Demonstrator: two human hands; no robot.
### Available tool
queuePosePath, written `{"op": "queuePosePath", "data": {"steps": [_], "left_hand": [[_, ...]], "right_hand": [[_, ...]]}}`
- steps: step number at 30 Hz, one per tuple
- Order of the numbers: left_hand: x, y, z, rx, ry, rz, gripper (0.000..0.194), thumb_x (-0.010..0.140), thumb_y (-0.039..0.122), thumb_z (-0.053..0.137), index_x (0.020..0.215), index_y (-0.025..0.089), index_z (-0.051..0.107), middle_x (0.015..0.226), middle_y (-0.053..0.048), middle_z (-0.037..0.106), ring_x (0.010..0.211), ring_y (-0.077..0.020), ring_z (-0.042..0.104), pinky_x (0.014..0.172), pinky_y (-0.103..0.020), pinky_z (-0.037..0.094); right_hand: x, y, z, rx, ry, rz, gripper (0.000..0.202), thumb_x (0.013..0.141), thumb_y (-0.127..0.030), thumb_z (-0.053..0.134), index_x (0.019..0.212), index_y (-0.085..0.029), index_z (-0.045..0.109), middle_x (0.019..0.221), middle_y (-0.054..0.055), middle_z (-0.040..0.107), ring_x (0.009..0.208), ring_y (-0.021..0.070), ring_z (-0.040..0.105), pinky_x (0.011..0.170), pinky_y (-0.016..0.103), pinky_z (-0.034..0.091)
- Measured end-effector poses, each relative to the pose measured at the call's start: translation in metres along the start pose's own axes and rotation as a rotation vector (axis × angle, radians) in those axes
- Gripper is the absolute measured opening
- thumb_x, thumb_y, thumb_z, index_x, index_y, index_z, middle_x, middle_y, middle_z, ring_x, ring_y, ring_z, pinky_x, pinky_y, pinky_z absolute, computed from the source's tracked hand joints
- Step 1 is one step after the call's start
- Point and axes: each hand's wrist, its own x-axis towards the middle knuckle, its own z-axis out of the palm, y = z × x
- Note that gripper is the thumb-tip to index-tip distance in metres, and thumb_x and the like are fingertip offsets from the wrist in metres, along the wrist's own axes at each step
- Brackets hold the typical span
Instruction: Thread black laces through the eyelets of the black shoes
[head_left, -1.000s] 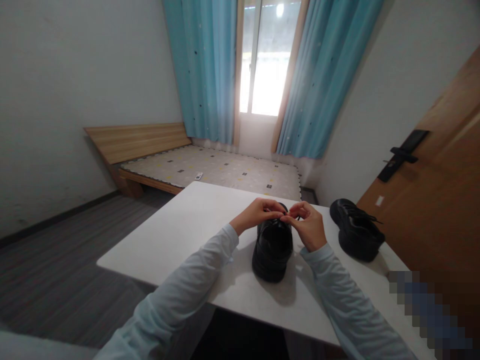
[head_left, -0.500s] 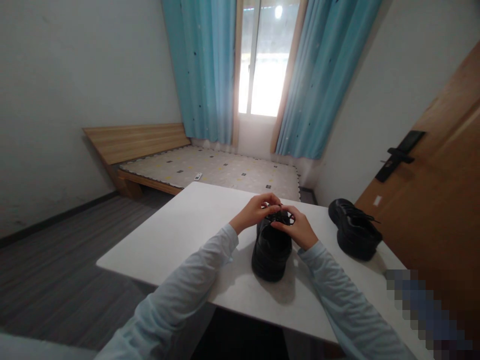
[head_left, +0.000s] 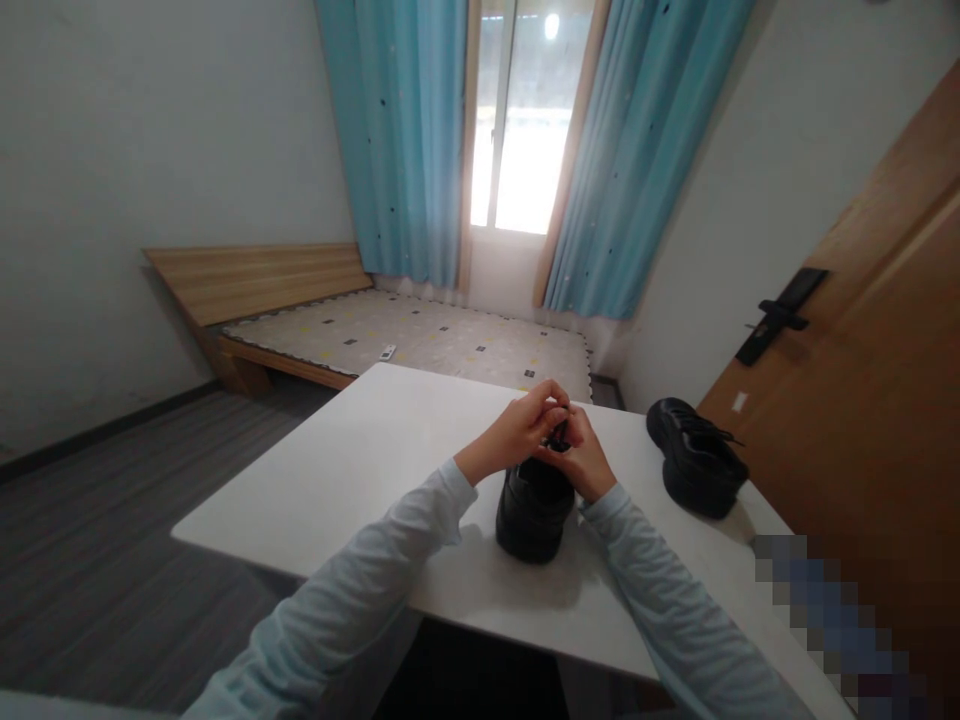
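A black shoe (head_left: 531, 515) rests on the white table, its heel toward me. Over its front part my two hands meet, fingers close together. My left hand (head_left: 526, 422) pinches the dark shoelace (head_left: 558, 434) from the left. From the right, my right hand (head_left: 586, 456) also closes on the lace, with its thumb low across the shoe's opening. The hands cover the shoe's tongue and toe, so the exact shape of the lace there is hidden. A second black shoe (head_left: 699, 458), with its laces hanging loose, stands apart at the table's right side.
The white table (head_left: 330, 470) reaches out in front of me. Beyond it is a bed (head_left: 420, 330) with a small white remote (head_left: 388, 352) on it. A wooden door (head_left: 847, 330) with a black handle is on the right. Blue curtains (head_left: 409, 150) frame the window.
My hands have drawn closer together and risen slightly over the lace, their fingers now overlapping. The whole view has shifted a little; both shoes stay on the table.
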Motion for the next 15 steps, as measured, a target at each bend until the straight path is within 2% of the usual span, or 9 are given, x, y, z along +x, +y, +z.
{"op": "queuePosePath", "data": {"steps": [2, 5, 8, 15], "left_hand": [[-0.007, 0.014, 0.005, 0.004, 0.002, -0.005, 0.004, 0.088, 0.024, 0.038, 0.088, 0.019, 0.037, 0.07, 0.0, 0.061, 0.066, -0.0103, 0.058, 0.063, -0.021, 0.044], [-0.02, 0.039, 0.009, 0.048, 0.085, -0.004, 0.004, 0.089, 0.023, 0.036, 0.086, 0.02, 0.037, 0.066, 0.003, 0.058, 0.059, -0.0086, 0.054, 0.056, -0.019, 0.042], [-0.03, 0.06, 0.009, 0.124, 0.112, -0.002, 0.003, 0.088, 0.02, 0.036, 0.085, 0.02, 0.037, 0.066, 0.003, 0.058, 0.06, -0.0082, 0.053, 0.057, -0.019, 0.041], [-0.044, 0.083, 0.007, 0.225, 0.192, -0.041, 0.007, 0.086, 0.013, 0.035, 0.083, 0.019, 0.038, 0.058, 0.006, 0.052, 0.052, -0.0064, 0.046, 0.056, -0.019, 0.037]], "right_hand": [[-0.001, -0.002, 0.001, -0.031, 0.001, -0.023, 0.067, 0.055, -0.039, 0.077, 0.112, -0.021, 0.045, 0.11, 0.01, 0.058, 0.099, 0.0241, 0.058, 0.085, 0.039, 0.047], [-0.003, -0.007, 0.003, -0.094, 0.024, -0.054, 0.065, 0.054, -0.04, 0.076, 0.109, -0.02, 0.048, 0.106, 0.009, 0.059, 0.098, 0.0247, 0.057, 0.086, 0.04, 0.046], [-0.004, -0.009, 0.005, -0.151, 0.039, -0.034, 0.054, 0.054, -0.042, 0.074, 0.099, -0.019, 0.053, 0.098, 0.008, 0.061, 0.093, 0.025, 0.058, 0.085, 0.04, 0.046], [-0.005, 0.003, 0.004, -0.257, 0.013, -0.008, 0.047, 0.056, -0.039, 0.069, 0.097, -0.018, 0.059, 0.095, 0.006, 0.064, 0.089, 0.0249, 0.059, 0.081, 0.039, 0.046]]}}
